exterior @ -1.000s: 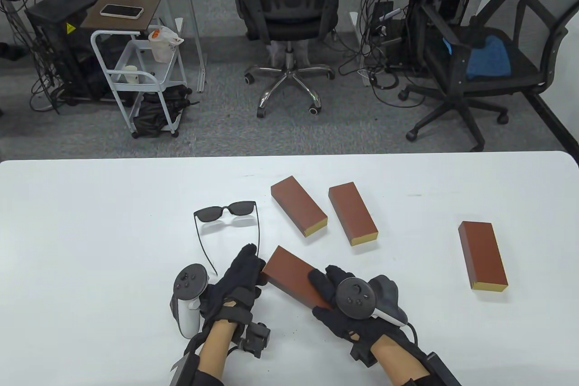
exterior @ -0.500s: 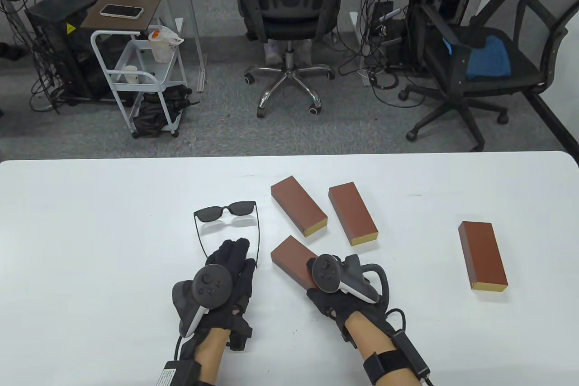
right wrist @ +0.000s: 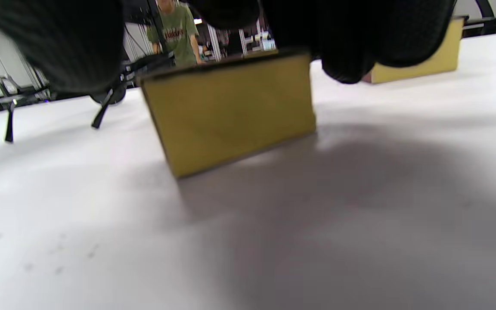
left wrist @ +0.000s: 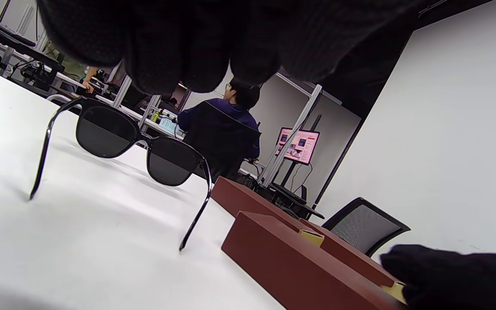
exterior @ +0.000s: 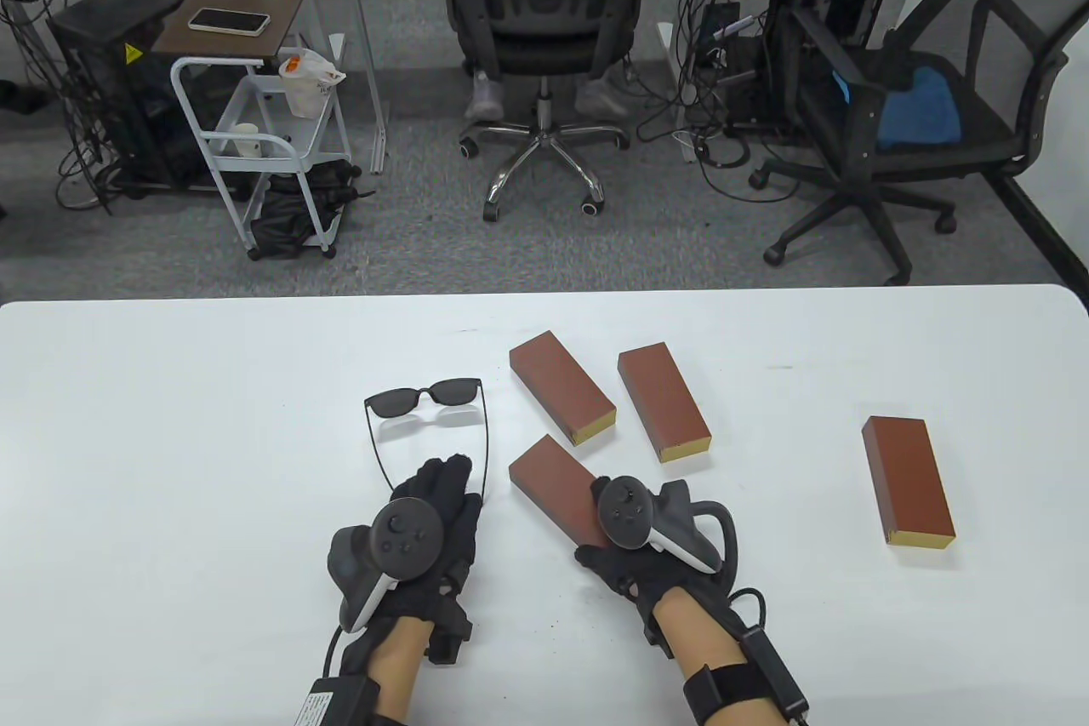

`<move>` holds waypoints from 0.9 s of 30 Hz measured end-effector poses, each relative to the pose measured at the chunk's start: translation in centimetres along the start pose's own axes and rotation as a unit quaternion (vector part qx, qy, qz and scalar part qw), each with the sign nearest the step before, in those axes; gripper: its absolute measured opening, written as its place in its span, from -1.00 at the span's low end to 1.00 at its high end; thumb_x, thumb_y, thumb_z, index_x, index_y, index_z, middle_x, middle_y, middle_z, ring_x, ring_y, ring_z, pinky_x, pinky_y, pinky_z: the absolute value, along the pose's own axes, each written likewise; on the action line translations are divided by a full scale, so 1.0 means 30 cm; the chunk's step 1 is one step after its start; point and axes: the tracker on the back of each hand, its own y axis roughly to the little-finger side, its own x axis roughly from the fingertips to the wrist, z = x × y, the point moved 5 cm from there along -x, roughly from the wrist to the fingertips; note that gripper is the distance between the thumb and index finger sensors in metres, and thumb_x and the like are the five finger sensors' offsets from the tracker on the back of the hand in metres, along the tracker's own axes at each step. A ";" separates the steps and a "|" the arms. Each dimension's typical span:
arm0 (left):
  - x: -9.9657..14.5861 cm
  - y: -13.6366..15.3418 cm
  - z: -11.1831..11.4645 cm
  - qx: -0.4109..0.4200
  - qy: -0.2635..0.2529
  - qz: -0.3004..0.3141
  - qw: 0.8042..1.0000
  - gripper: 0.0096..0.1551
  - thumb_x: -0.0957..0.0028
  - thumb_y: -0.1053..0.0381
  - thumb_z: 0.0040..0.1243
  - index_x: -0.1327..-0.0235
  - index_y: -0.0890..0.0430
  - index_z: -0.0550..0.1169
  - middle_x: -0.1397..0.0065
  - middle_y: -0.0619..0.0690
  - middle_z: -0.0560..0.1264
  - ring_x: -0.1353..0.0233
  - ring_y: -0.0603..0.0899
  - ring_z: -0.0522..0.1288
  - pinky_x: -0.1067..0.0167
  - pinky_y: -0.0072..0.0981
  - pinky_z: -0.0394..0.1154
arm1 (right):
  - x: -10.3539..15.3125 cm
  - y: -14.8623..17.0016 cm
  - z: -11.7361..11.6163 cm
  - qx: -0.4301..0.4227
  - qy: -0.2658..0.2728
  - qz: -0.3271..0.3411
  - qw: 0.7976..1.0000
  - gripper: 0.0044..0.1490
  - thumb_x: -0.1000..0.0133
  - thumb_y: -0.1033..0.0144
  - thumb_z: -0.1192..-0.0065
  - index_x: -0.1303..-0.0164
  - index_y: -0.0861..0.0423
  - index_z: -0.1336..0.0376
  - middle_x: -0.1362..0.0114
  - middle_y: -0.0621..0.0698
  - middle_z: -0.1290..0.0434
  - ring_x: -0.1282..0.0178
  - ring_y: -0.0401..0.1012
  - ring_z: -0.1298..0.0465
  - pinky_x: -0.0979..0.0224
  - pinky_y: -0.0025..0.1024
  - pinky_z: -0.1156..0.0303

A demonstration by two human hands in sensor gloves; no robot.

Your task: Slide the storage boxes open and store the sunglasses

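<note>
**benchwatcher:** Table view has the right hand [exterior: 634, 543] on the near end of the closest storage box [exterior: 553, 483], which lies flat on the white table [exterior: 170, 437]. Fingers seem to wrap the box end, right?

**gloves_n_wires:** Yep. Right wrist view shows gloved fingers [right wrist: 351, 47] draped over the top edge of its yellow end face [right wrist: 230, 107], with the thumb down the other side, so it's gripping the box. Box looks closed from here.

**benchwatcher:** And the left hand [exterior: 425, 517]?

**gloves_n_wires:** Flat-ish, fingers stretched toward the sunglasses [exterior: 430, 407], fingertips right between the two temple arms. Holding nothing. Left wrist view has the sunglasses [left wrist: 136, 148] sitting unfolded on the table, just left of the gripped box.

**benchwatcher:** Other boxes?

**gloves_n_wires:** Two more [exterior: 561, 390] [exterior: 664, 403] side by side behind it, closed, and a fourth [exterior: 908, 481] well off to the right.
</note>
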 end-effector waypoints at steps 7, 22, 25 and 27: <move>0.003 -0.006 0.014 -0.023 0.001 0.006 1.000 -0.36 -0.15 -0.15 0.21 -0.53 -0.09 0.47 -0.61 0.07 0.40 -0.52 0.31 0.43 -0.31 0.31 0.39 | 0.101 0.141 0.059 -0.026 0.059 -0.017 0.998 -0.16 0.10 -0.10 -0.26 -0.37 -0.03 -0.13 -0.55 0.17 -0.19 -0.49 0.19 -0.22 -0.47 0.13 -0.21; -0.108 0.041 0.065 -0.105 0.017 -0.014 0.994 -0.25 -0.12 -0.21 0.25 -0.61 -0.15 0.35 -0.67 0.04 0.30 -0.59 0.29 0.34 -0.36 0.29 0.33 | 0.128 0.233 0.054 -0.032 0.085 -0.035 0.995 -0.14 0.10 -0.14 -0.27 -0.37 -0.03 -0.14 -0.55 0.16 -0.18 -0.50 0.18 -0.21 -0.48 0.09 -0.21; -0.164 0.078 0.071 -0.144 0.016 -0.017 0.989 -0.24 -0.12 -0.21 0.25 -0.62 -0.15 0.33 -0.68 0.03 0.29 -0.60 0.29 0.33 -0.37 0.29 0.33 | 0.122 0.267 0.055 -0.035 0.084 -0.052 0.994 -0.14 0.10 -0.14 -0.27 -0.37 -0.02 -0.13 -0.55 0.16 -0.18 -0.50 0.18 -0.20 -0.49 0.09 -0.20; -0.209 0.108 0.070 -0.158 0.019 -0.027 0.987 -0.25 -0.11 -0.21 0.25 -0.62 -0.16 0.34 -0.68 0.03 0.30 -0.60 0.29 0.33 -0.37 0.29 0.33 | 0.119 0.294 0.065 -0.064 0.083 -0.060 0.993 -0.14 0.10 -0.14 -0.27 -0.38 -0.03 -0.13 -0.56 0.16 -0.17 -0.51 0.17 -0.19 -0.50 0.09 -0.19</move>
